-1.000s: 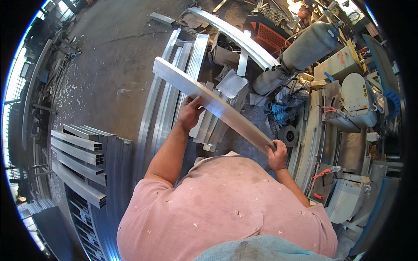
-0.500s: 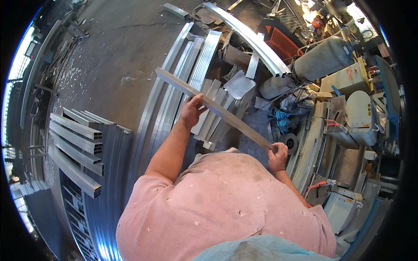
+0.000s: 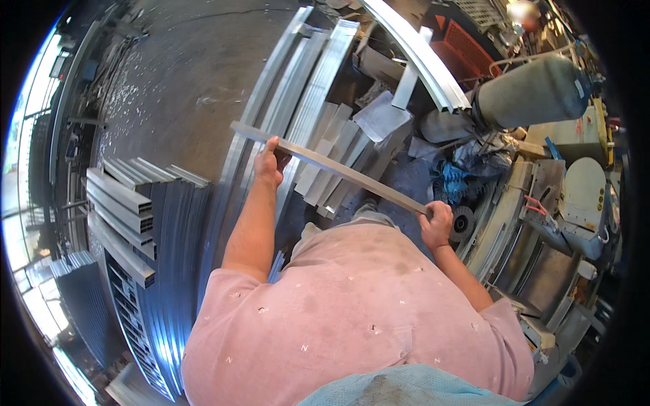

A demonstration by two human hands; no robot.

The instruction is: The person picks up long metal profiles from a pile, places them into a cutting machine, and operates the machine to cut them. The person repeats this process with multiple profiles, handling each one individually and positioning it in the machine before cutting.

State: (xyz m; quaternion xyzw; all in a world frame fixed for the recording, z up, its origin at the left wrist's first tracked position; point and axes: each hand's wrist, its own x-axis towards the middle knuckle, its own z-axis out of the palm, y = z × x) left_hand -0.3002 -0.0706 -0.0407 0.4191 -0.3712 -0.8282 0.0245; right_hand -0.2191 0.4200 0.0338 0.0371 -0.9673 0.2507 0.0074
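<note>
A long, straight grey metal bar (image 3: 352,174) is held across in front of my body, slanting from far left down to near right. My left hand (image 3: 269,164) grips it a short way in from its far left end, the fingers bent around it. At the other end, my right hand (image 3: 437,224) is closed on the bar's tip. Beneath the bar lie several short metal profiles (image 3: 332,159), side by side. Long silvery profiles (image 3: 315,91) stretch away behind them, partly crossed by the bar.
Stacked box-section tubes (image 3: 118,223) rest on a tall pile of profiles to my left. To the right stand a grey gas cylinder (image 3: 531,91), a machine with a rounded grey cover (image 3: 581,193) and a blue crumpled cloth (image 3: 455,183). A long bright profile (image 3: 420,57) juts out at the far right.
My left hand has shifted along the bar toward its far left end. The bar slants less steeply now. The whole view has turned slightly.
</note>
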